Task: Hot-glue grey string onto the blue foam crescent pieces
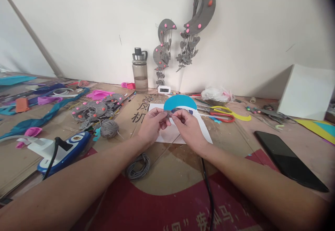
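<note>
Your left hand [151,124] and right hand [188,128] pinch one small grey piece [171,115] between their fingertips, just above the white sheet [167,136]. Behind the sheet, one clear bottle [140,71] stands about a quarter full of water. The cardboard-covered table [235,136] meets a white wall carrying two grey hanging ornaments [195,17]. Right of the sheet lie one pair of red scissors [222,115] and one black phone [288,161].
</note>
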Motion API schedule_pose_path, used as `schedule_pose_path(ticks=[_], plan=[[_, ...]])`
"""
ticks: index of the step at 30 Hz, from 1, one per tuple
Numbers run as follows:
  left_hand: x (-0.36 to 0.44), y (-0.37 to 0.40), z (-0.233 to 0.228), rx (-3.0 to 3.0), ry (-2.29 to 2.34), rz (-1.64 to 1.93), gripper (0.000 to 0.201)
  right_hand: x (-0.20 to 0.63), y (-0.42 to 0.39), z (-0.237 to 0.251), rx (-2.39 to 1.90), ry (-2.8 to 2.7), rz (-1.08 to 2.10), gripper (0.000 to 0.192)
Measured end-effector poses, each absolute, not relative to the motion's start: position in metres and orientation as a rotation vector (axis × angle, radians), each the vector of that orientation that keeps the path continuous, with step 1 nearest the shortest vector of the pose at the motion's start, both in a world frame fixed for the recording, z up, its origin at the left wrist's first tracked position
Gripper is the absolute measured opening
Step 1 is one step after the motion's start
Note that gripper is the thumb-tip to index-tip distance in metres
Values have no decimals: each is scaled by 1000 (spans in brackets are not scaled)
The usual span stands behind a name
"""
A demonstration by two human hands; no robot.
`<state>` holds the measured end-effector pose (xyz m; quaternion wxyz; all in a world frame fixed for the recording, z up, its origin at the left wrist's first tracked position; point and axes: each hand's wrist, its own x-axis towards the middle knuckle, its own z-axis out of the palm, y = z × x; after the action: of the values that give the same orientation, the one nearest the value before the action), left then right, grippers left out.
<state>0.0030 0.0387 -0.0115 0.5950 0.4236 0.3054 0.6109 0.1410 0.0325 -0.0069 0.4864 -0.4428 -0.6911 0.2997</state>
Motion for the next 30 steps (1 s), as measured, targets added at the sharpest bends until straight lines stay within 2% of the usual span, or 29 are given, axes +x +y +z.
schedule_pose_path(ticks=[12,17,22,30], plan=[[-17,58,-3,748,597,1499,9,144,36,-4,-1120,-1761,767,19],[-32,70,0,649,664,1593,7,147,28,26,-1164,-1888,1058,22],[-37,75,-2,675,672,1668,11,153,5,64,-1063,-1740,1444,24],[-49,83,-7,667,600,1715,5,159,-32,101,-797,-1717,1401,23]])
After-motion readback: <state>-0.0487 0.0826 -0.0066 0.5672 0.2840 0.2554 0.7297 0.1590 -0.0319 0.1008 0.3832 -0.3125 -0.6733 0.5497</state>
